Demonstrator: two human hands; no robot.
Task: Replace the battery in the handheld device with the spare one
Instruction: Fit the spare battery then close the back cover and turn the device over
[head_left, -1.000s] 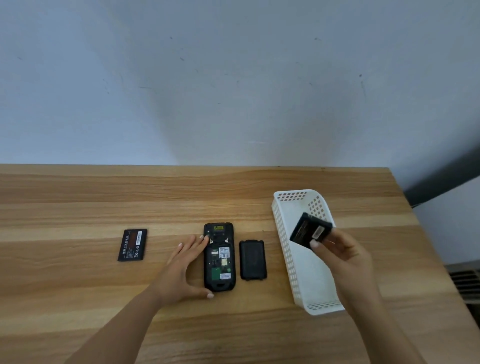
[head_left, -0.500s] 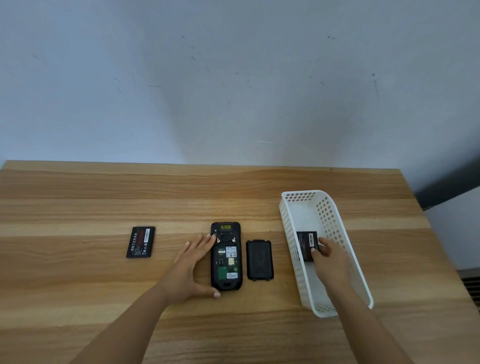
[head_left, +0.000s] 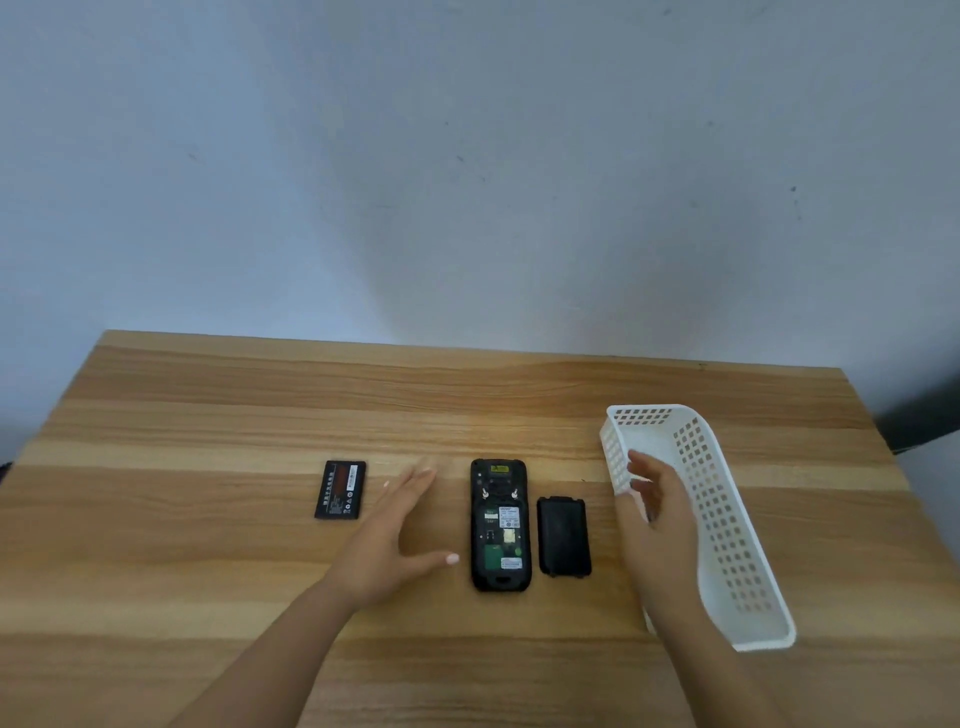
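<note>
Wooden table (head_left: 467, 395) bearing handheld device (head_left: 500, 525) lying back-open — battery (head_left: 341, 489) lying left, back cover (head_left: 563, 536) lying right, white basket (head_left: 727, 519) sitting beyond.

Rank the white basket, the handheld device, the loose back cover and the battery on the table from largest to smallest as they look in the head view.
1. White basket, clearly largest.
2. Handheld device, lying open.
3. Back cover.
4. Battery, which looks smallest; it lies slightly farther from the camera than the cover, so that gap is less sure.
</note>
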